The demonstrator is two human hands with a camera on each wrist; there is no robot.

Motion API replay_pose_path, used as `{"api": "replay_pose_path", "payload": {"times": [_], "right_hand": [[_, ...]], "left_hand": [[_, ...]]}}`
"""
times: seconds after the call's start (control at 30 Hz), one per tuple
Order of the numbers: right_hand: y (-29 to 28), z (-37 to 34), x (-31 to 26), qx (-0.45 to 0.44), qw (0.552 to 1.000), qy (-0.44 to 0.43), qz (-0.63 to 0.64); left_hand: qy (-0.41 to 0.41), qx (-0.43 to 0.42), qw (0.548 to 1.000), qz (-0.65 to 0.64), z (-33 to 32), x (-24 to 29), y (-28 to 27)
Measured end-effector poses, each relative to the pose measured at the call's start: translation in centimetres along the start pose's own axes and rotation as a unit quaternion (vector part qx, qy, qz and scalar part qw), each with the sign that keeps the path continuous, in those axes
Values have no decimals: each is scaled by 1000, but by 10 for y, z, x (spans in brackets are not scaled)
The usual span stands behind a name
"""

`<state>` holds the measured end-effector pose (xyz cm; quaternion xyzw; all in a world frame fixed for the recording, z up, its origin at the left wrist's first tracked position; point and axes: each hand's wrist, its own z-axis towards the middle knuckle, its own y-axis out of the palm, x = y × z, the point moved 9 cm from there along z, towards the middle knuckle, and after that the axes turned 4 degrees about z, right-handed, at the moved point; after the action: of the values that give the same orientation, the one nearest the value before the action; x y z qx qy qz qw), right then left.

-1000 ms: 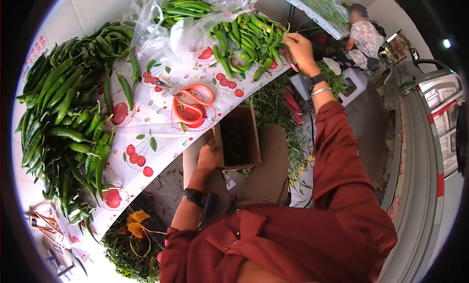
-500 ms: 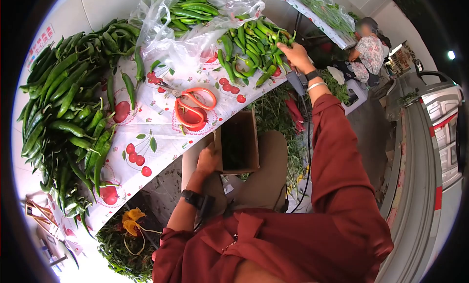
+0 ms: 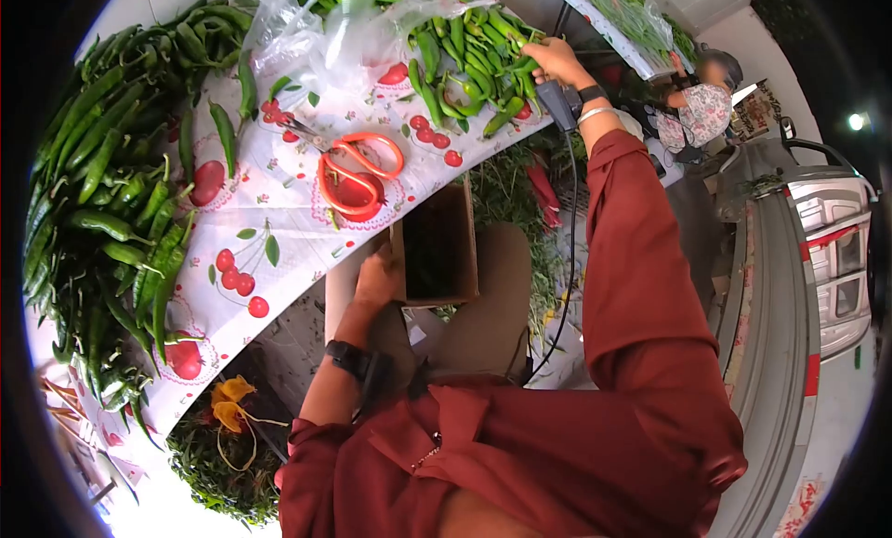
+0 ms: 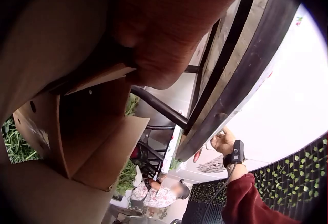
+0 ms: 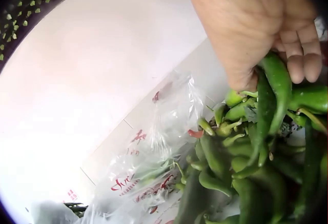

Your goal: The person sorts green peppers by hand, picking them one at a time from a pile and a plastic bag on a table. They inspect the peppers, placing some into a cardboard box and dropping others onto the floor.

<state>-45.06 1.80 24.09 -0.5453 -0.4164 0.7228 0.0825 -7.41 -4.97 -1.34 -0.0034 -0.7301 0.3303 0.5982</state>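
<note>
At the far right end of the table, my right hand (image 3: 559, 62) is over a pile of small green peppers (image 3: 474, 69). In the right wrist view it pinches green peppers (image 5: 277, 88) between thumb and fingers, their tips hanging down over the pile. My left hand (image 3: 379, 276) grips the near side of an open cardboard box (image 3: 473, 259) between my knees. The left wrist view shows the box's raised flap (image 4: 115, 152) and a dark inside. Orange-handled scissors (image 3: 323, 180) lie on the tablecloth (image 3: 297, 217) between the hands and a large heap of long green peppers (image 3: 102, 194).
A clear plastic bag (image 3: 344, 41) with peppers stands at the table's back. Leafy greens lie on the floor beside the box, and a bundle tied with yellow (image 3: 232, 403) sits at lower left. Another person (image 3: 701, 111) sits at the far right, near a vehicle.
My right hand has moved from the table's edge in over the pepper pile and now pinches green peppers; a reddish pepper earlier in it is gone. My left hand keeps hold of the box.
</note>
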Motion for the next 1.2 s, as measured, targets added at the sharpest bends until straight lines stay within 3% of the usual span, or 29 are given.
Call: {"api": "replay_pose_path", "payload": {"times": [0.07, 0.2, 0.27, 0.33, 0.47, 0.53, 0.8, 1.0, 1.07, 1.13, 1.2], "right_hand": [[-3, -2, -5, -18, 998, -20, 63], [-20, -28, -22, -22, 986, 40, 163], [-30, -21, -12, -33, 969, 21, 246], [-37, -37, -12, -39, 960, 19, 276], [-37, -110, -31, -48, 923, -62, 377], [-27, -137, -28, -74, 926, -71, 364], [40, -230, 0, -117, 892, 33, 435], [56, -255, 25, -132, 836, 80, 526], [60, -261, 24, -137, 846, 85, 508], [65, -264, 32, -147, 816, 99, 550], [70, -266, 35, -158, 815, 101, 548]], "left_hand": [[0, -11, 1000, -5, 0, 3, -1], [-8, -17, 1000, 12, 0, 2, 0], [48, 43, 998, -12, -2, 14, -10], [38, 31, 999, -11, -1, 15, -10], [5, -4, 1000, 10, 1, 8, -3], [19, 0, 1000, 10, 0, 11, -3], [33, -1, 999, 25, 0, 20, 3], [45, 18, 999, 26, -2, 21, 1], [40, 17, 999, 24, -2, 20, 0], [33, 9, 999, 37, -4, 26, -2], [24, 5, 999, 47, -4, 30, -5]]}}
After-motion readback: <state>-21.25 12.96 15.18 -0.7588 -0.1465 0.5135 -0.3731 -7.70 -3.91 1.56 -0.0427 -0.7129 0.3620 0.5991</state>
